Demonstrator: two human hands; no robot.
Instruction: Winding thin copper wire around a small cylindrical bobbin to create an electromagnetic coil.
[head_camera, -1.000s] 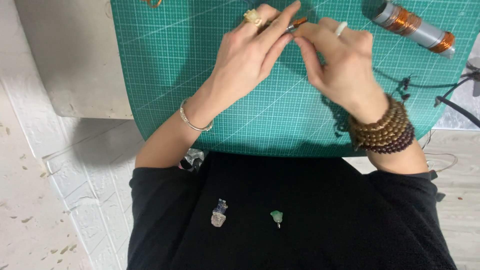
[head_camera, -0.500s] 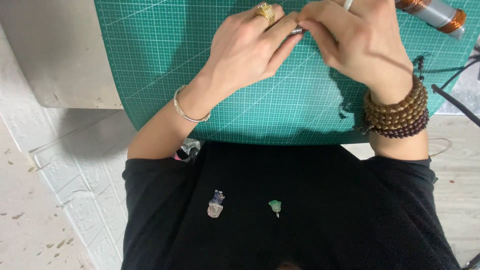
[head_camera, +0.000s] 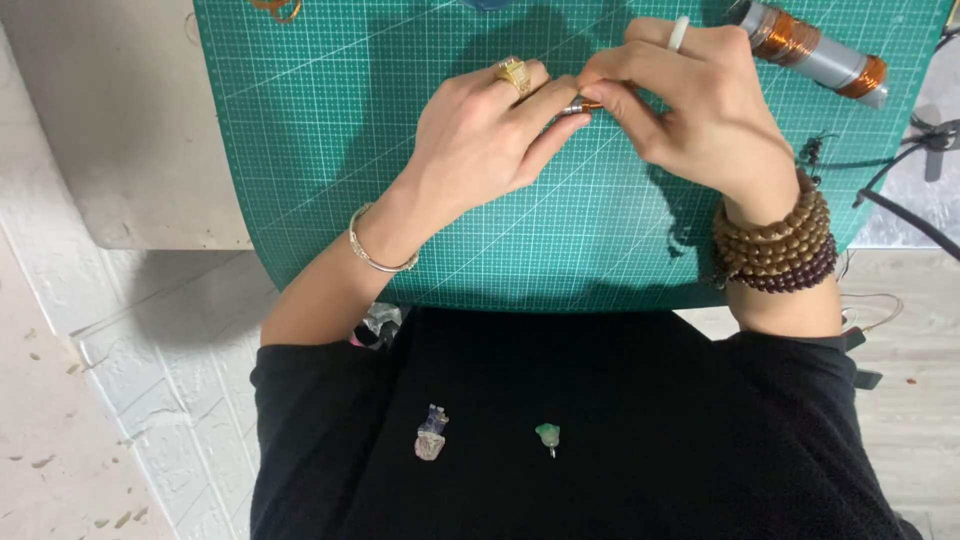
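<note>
Fingertips of left hand (head_camera: 480, 135) and right hand (head_camera: 700, 110) pinch a small metal piece (head_camera: 578, 103) over the mat (head_camera: 330, 150); spool (head_camera: 815, 55) at two o'clock. Fine wire-working step, judging; steady grip needed.

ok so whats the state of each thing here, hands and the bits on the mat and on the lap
left hand: fingertips pinched on the small metal piece
right hand: pinching the same piece from the other side
small metal piece: held between both hands above the mat, mostly hidden
cutting mat: lying flat
wire spool: lying on its side on the mat, untouched
pale stone pendant: resting on the black shirt
green pendant: resting on the shirt beside it
</note>
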